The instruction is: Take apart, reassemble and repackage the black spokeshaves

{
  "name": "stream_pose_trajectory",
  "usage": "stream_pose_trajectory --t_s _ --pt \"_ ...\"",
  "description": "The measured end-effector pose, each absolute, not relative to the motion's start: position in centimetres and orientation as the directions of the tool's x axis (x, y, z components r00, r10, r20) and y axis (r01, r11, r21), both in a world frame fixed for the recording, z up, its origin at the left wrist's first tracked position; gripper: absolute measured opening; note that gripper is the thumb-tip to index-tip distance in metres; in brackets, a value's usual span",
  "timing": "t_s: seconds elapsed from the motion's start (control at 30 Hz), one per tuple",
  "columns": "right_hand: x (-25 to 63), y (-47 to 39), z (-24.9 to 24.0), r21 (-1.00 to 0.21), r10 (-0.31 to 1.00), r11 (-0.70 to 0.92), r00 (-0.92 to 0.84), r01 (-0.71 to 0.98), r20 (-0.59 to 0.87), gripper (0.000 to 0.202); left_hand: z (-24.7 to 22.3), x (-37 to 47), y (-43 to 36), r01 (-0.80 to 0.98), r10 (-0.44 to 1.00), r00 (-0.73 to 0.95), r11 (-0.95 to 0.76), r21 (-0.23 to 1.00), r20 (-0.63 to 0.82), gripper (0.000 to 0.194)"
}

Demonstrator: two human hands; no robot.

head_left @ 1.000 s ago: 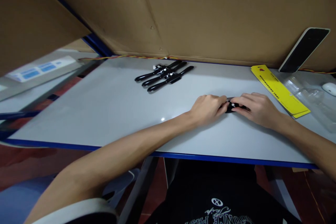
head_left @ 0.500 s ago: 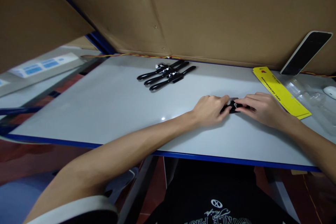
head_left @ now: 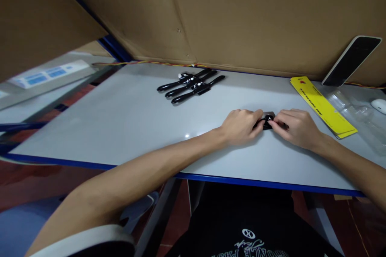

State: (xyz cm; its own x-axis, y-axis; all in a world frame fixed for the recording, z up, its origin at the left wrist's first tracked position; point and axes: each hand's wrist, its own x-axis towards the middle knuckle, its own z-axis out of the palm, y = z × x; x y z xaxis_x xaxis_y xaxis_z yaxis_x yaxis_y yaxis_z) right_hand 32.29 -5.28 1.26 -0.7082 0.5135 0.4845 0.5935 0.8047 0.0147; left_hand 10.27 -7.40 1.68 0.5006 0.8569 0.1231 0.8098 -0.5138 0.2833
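Observation:
A black metal tool [head_left: 267, 125] with a grey blade plate lies low over the tabletop, its ends covered by my hands. My left hand [head_left: 243, 125] is closed around its left end, thumb and forefinger near the middle. My right hand [head_left: 297, 127] is closed at the right side, thumb and fingertips pinched at the tool's centre; what exactly they pinch is too small to tell. Three similar black tools [head_left: 189, 86] with long handles and small white or shiny knobs lie side by side farther back.
Yellow printed cards [head_left: 322, 106] lie to the right, beside clear plastic packaging [head_left: 358, 114] and a white rounded object [head_left: 379, 105]. A phone [head_left: 351, 61] leans against the cardboard wall [head_left: 241, 16]. The table [head_left: 105, 128] has a blue front edge.
My right hand's fingers have curled in more tightly at the tool's centre, and the hand has shifted slightly left. My left hand stays nearly where it was.

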Motion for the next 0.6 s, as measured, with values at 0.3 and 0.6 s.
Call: stream_pose_trajectory --t_s 0.3,0.6 --pt "32.3 -5.8 1.5 0.032 0.375 0.890 -0.772 0.454 0.513 0.022 1.7 10.3 -7.4 0.809 0.856 0.505 -0.515 0.285 0.111 0.035" --pt "31.8 -6.0 2.2 0.264 0.363 0.761 -0.727 0.592 0.583 0.021 1.6 10.2 -7.3 0.807 0.850 0.510 -0.525 0.271 0.128 0.035"
